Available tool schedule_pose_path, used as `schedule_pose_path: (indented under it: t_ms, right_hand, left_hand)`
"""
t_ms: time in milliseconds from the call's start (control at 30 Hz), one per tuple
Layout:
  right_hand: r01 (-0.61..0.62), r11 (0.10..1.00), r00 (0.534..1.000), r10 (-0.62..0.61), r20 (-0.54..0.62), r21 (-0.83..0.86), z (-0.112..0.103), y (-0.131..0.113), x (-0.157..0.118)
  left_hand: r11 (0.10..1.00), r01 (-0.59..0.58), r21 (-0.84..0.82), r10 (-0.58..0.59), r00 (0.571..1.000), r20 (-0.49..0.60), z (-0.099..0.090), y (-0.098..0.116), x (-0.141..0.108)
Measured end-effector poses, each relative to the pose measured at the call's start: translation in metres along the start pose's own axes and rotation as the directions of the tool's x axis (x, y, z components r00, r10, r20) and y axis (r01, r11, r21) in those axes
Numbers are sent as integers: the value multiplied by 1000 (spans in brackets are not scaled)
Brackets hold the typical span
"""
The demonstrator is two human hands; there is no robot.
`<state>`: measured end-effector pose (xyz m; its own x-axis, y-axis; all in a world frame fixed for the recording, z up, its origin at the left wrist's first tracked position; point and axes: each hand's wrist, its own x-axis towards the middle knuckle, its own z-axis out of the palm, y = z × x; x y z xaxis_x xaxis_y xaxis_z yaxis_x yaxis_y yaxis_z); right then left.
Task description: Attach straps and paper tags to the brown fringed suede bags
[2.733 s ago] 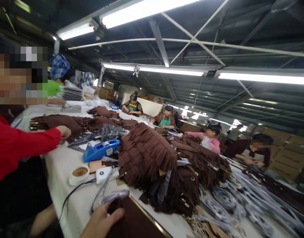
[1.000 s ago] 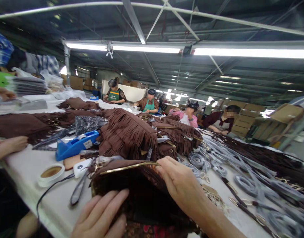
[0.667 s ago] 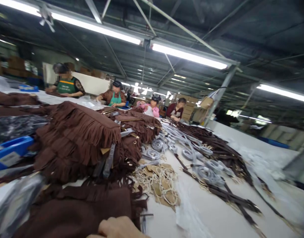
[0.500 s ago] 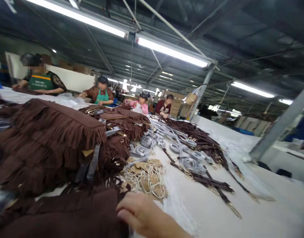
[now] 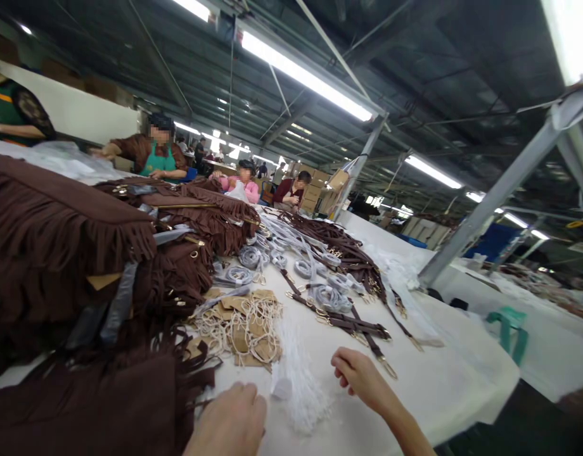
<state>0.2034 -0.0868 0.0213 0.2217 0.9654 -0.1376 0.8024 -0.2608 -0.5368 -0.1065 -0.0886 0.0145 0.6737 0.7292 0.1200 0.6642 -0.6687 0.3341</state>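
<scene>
My left hand (image 5: 232, 418) is at the bottom, just right of a brown fringed bag (image 5: 106, 392). Its fingers curl downward, and the back of the hand hides whatever may be in them. Over the bare white table to the right, my right hand (image 5: 360, 379) hovers with fingers bent inward and nothing visible in them. Between the hands lies a bundle of thin white plastic strands (image 5: 301, 392). Beyond the left hand is a heap of kraft paper tags (image 5: 246, 323) with cream strings.
Brown fringed bags (image 5: 63, 221) pile up on the left. Wrapped coiled straps (image 5: 329, 296) and loose dark straps with gold clasps (image 5: 362, 329) spread across the white table (image 5: 438, 392). A metal post (image 5: 491, 190) slants up at right. Several co-workers sit along the far side.
My right hand has left the brown bag's edge and moved right over the table. My left hand has come into view beside the bag. The view has swung right.
</scene>
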Motion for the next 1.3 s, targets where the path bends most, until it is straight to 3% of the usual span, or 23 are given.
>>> schedule_pose_path:
  t_ms: [33,133,233,333,600,767,933,1133,1200,1300]
  right_hand:
    - [-10,1000,1000,10,-3,-5,3,0,4]
    - [-27,999,999,26,-20,-41,11,-5,23]
    - [-28,992,998,20,-62,-121,19,-15,44]
    - [-33,974,994,8,-111,-224,27,-22,58]
    - [-35,951,999,23,-44,-307,28,-32,64]
    - [-59,959,997,69,27,-276,26,-41,66]
    - [-107,971,990,124,72,-213,11,-33,58]
    - [-45,986,998,52,42,-163,-28,-16,-6]
    - [-8,983,998,18,56,-184,-29,-14,-33]
    - [-1,957,999,13,43,-290,-10,-12,-61]
  left_hand:
    - [1000,1,3,-1,998,59,-2,13,20]
    - [994,-99,-53,100,995,25,-1,38,71]
    - [983,-165,-83,167,986,16,13,43,110]
    - [982,-174,-76,177,983,48,34,36,130]
    - [983,-171,-65,175,982,67,77,23,131]
    - [979,-199,-35,197,979,-49,90,19,130]
    - [978,-205,-30,203,977,-62,96,17,129]
    - [980,-196,-38,194,980,-42,97,19,132]
    - [981,-191,-40,189,981,-41,97,19,133]
    - [982,-183,-36,182,983,-31,95,20,134]
